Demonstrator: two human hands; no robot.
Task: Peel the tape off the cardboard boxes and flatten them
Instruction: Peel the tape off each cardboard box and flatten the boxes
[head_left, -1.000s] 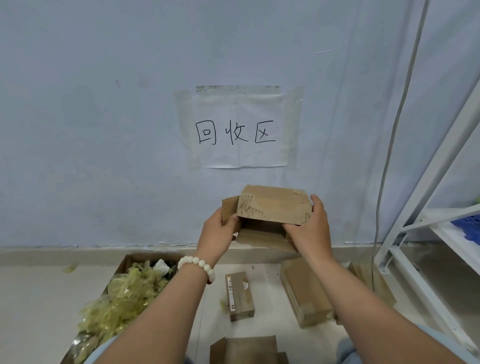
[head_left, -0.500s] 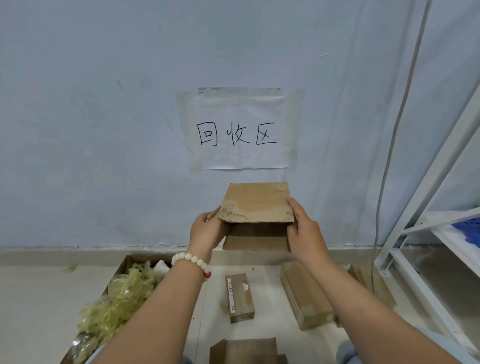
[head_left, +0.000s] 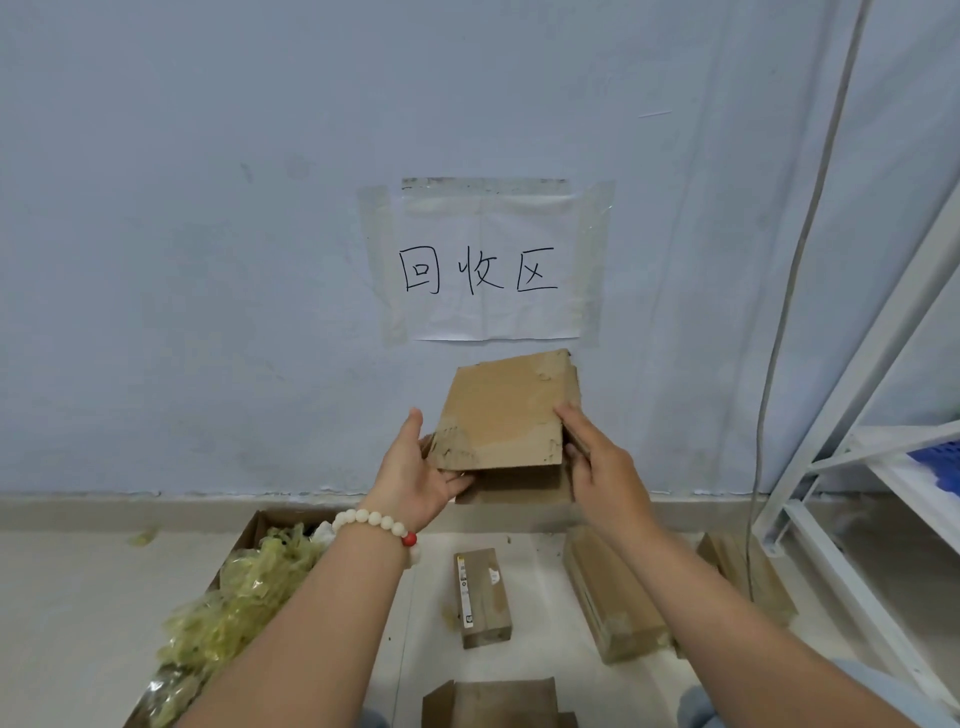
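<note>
Two hands held one box (head_left: 501, 415) up in front of the wall (head_left: 208, 260), under a paper sign (head_left: 488, 260). The left hand (head_left: 415, 467) cupped its lower left corner, fingers curled under and thumb standing free. The right hand (head_left: 597, 462) took the right edge between thumb and fingers. The box looked almost flat, one panel lying over another, and its face had torn patches where tape probably sat.

On the floor (head_left: 62, 623) below lay a small box (head_left: 483, 597), a long box (head_left: 613, 597) and one more (head_left: 748, 582) near a white rack (head_left: 852, 467); all seemed not yet flattened. Part of another box (head_left: 493, 701) showed at the bottom edge. A carton (head_left: 254, 530) at the left held yellowish tape scraps (head_left: 244, 597).

I judged that the flattening of this box was nearly done. The next move would ask both hands to press the panels fully together, put the flat piece down, and then pick up a floor box and find a loose tape end.
</note>
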